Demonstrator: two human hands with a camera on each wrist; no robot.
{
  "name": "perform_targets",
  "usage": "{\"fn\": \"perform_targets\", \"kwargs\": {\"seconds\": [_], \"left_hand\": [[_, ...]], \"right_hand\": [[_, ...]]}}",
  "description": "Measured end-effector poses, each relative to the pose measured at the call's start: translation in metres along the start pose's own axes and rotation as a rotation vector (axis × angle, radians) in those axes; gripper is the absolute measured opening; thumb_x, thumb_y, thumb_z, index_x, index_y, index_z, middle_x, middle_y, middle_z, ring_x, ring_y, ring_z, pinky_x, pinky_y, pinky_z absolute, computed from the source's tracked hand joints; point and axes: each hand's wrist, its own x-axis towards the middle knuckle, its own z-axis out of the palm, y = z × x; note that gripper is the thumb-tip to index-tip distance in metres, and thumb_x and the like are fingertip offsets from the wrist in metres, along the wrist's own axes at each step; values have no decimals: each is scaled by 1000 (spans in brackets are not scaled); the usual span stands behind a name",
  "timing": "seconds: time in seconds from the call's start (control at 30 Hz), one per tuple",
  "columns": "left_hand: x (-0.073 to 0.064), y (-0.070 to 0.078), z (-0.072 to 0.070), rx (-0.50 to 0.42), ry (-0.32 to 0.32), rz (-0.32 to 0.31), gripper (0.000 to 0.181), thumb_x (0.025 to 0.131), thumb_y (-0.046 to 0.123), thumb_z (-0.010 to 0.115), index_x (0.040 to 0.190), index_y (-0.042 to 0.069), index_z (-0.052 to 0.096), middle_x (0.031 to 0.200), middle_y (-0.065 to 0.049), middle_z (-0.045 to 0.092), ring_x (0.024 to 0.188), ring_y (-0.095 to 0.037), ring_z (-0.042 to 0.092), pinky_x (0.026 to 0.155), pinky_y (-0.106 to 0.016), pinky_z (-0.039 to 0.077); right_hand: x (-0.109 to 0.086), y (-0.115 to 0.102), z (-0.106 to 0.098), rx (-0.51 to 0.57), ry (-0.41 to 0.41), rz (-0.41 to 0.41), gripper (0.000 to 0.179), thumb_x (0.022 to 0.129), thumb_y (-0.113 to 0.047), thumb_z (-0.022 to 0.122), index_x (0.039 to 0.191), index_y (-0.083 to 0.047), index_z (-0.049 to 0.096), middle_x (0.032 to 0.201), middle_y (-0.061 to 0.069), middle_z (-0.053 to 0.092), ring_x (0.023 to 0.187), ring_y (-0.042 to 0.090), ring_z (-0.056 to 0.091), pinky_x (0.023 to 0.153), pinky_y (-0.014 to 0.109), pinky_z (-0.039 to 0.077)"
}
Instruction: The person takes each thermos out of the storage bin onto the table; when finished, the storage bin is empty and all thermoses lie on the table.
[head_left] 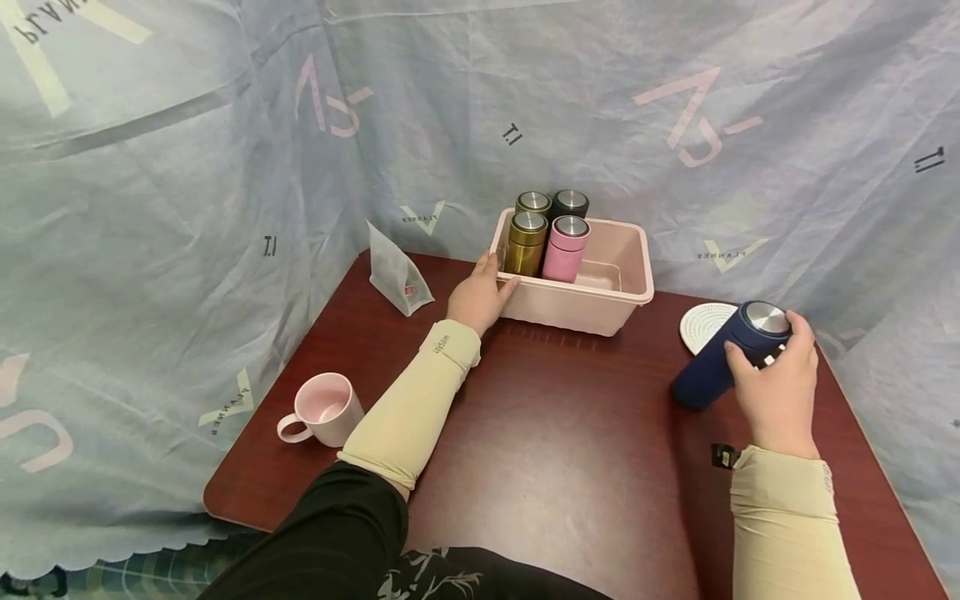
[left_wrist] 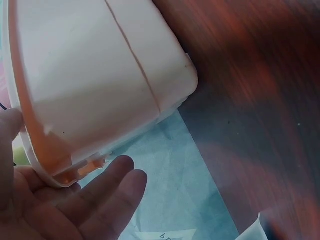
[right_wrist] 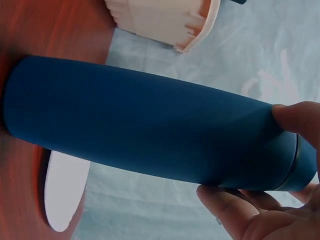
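Note:
A dark blue thermos (head_left: 708,367) with a steel-topped lid stands on the table at the right. My right hand (head_left: 783,387) grips it near the top, thumb on one side and fingers on the other; the right wrist view shows the thermos (right_wrist: 150,120) along its length. Toward the back, my left hand (head_left: 474,296) holds the near left corner of a pale pink bin (head_left: 570,304) by its rim. The left wrist view has two fingers (left_wrist: 117,187) extended past that rim. Inside the bin's left half stand a gold bottle (head_left: 527,250), a pink bottle (head_left: 566,252) and two darker ones behind.
A pink mug (head_left: 330,408) stands near the table's left edge. Behind it is a translucent stand-up pouch (head_left: 397,275). A white round woven mat (head_left: 701,323) lies just behind the blue thermos. Printed cloth (head_left: 570,100) hangs along the back and sides of the table.

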Motion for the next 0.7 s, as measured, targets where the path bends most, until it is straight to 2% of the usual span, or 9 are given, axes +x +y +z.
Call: {"fn": "perform_targets", "kwargs": {"seconds": [0.13, 0.23, 0.3, 0.37, 0.47, 0.53, 0.6, 0.7], "left_hand": [[-1, 0, -1, -8, -10, -5, 80, 99, 65, 39, 156, 10, 32, 161, -6, 29, 110, -29, 65, 84, -43, 53], [-2, -1, -1, -11, -6, -10, 80, 99, 66, 39, 156, 11, 33, 161, -6, 30, 108, -29, 66, 82, -43, 53], [-3, -1, -1, -11, -3, -12, 80, 98, 66, 39, 156, 11, 33, 161, -6, 30, 107, -29, 67, 81, -43, 53], [-3, -1, -2, -11, -4, -11, 79, 99, 65, 40, 156, 11, 33, 161, -7, 30, 106, -28, 67, 81, -43, 54], [-3, 0, -2, -18, -8, -5, 79, 99, 64, 40, 156, 10, 32, 161, -7, 29, 108, -28, 66, 81, -43, 54], [-2, 0, -2, -22, -7, -2, 79, 99, 64, 40, 156, 9, 32, 161, -8, 30, 108, -28, 66, 81, -43, 54], [-2, -1, -1, -20, -2, 0, 79, 99, 64, 39, 157, 10, 32, 161, -8, 30, 109, -28, 66, 81, -43, 54], [-2, -2, 1, -1, -5, -1, 80, 99, 65, 38, 157, 10, 32, 160, -8, 30, 112, -27, 65, 81, -43, 54]], "right_hand": [[3, 1, -2, 5, -41, 11, 87, 94, -34, 65, 160, -21, 11, 155, 22, 26, 136, 43, 38, 104, 58, 37], [4, -3, -4, -9, -60, -3, 92, 93, -36, 65, 161, -18, 4, 157, 25, 19, 140, 45, 29, 109, 59, 28], [4, -13, -3, -10, -3, -27, 96, 91, -36, 67, 161, -18, 4, 159, 22, 15, 144, 39, 20, 114, 53, 22], [4, -28, 1, -3, 105, -87, 97, 88, -36, 71, 160, -18, 8, 160, 17, 12, 147, 32, 13, 117, 44, 15], [5, -60, 15, 30, 298, -248, 91, 86, -31, 74, 158, -17, 20, 158, 11, 18, 146, 22, 11, 117, 34, 11], [9, -83, 30, 49, 341, -339, 85, 87, -29, 74, 155, -13, 27, 157, 14, 21, 145, 21, 12, 117, 32, 9], [17, -103, 50, 95, 303, -369, 82, 87, -29, 74, 154, -12, 28, 156, 13, 22, 145, 19, 13, 116, 29, 10], [33, -124, 83, 186, 143, -296, 85, 88, -35, 73, 155, -13, 25, 156, 12, 23, 145, 17, 17, 115, 26, 12]]}}
